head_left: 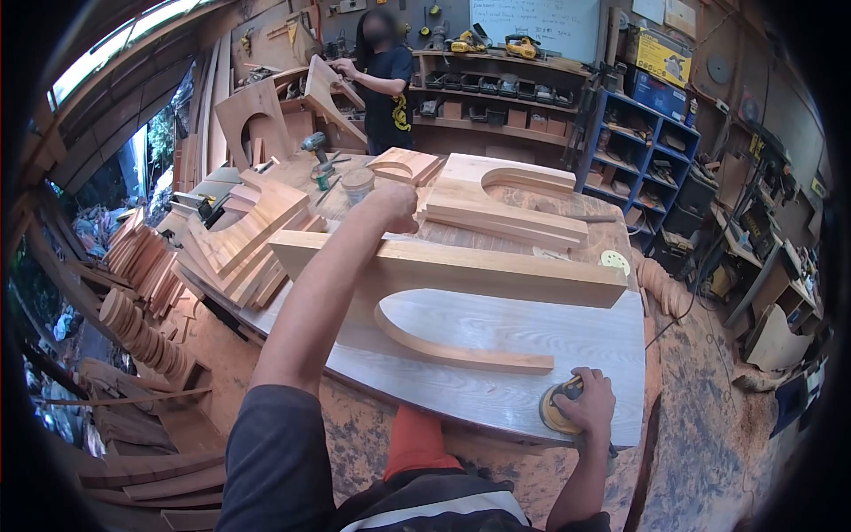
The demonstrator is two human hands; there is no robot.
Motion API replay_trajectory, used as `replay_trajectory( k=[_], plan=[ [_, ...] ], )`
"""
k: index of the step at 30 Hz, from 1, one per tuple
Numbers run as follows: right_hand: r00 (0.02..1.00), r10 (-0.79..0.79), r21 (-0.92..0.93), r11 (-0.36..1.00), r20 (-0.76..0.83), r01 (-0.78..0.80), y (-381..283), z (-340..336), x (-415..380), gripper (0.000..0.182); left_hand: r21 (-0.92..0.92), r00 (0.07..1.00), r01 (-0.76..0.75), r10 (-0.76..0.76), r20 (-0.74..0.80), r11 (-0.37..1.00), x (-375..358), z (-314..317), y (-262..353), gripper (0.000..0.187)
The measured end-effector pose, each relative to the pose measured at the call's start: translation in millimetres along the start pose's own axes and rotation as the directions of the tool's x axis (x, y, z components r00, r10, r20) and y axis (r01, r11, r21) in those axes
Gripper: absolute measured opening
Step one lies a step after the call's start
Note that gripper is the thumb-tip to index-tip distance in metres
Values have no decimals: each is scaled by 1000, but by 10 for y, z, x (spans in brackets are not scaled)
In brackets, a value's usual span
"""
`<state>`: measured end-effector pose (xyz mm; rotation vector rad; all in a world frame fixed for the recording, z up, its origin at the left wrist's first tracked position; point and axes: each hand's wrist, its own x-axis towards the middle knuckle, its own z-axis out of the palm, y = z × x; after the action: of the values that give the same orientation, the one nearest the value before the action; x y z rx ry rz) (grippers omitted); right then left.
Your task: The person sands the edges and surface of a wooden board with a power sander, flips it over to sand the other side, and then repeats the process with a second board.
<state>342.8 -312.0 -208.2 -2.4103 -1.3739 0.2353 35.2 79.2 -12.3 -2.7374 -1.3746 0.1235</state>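
Right hand (pixel 590 404) grasping sander (pixel 558 413) on table (pixel 610 355). Left hand (pixel 395 207) at far edge of wooden board (pixel 461 269), fingers curled, grip unclear.

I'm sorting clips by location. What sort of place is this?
Probably a woodworking shop: the right hand grips what looks like a yellow sander, wooden panels with curved cutouts are stacked nearby, and a drill is in view.

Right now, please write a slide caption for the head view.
Right hand on a sander, left hand near an arched wooden piece.

Arch-cut board (pixel 452 268) — smooth, matt wood
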Motion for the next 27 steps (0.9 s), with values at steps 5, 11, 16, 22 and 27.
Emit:
replay_trajectory(
  k=[5, 11, 16, 22, 27],
  plan=[
    [1000, 4, 10, 1000, -10, -4, -12, 4, 11, 60, -17, 1000, 8, -8, -15, 1000, 4, 17, -25, 36],
    [1000, 3, 6, 1000, 10, -3, -24, -17, 23, 59, -29, 1000, 8, -9, -18, 1000, -4, 11, -21, 37],
    [1000, 11, 3, 1000, 19, -11, -15, -3, 27, 61, -33, 997, 45, -43, 60, 998, 19, -16, -11, 50],
    [999, 4, -1, 1000, 32, -4, -4, -12, 35, 63, -18, 997, 53, -52, 62, 998, 46, -5, -11, 49],
    [999, 5, 1, 1000, 40, -5, 7, -12, 42, 63, -49, 999, 29, -30, -17, 998, 21, 37, -29, 39]
  ],
)
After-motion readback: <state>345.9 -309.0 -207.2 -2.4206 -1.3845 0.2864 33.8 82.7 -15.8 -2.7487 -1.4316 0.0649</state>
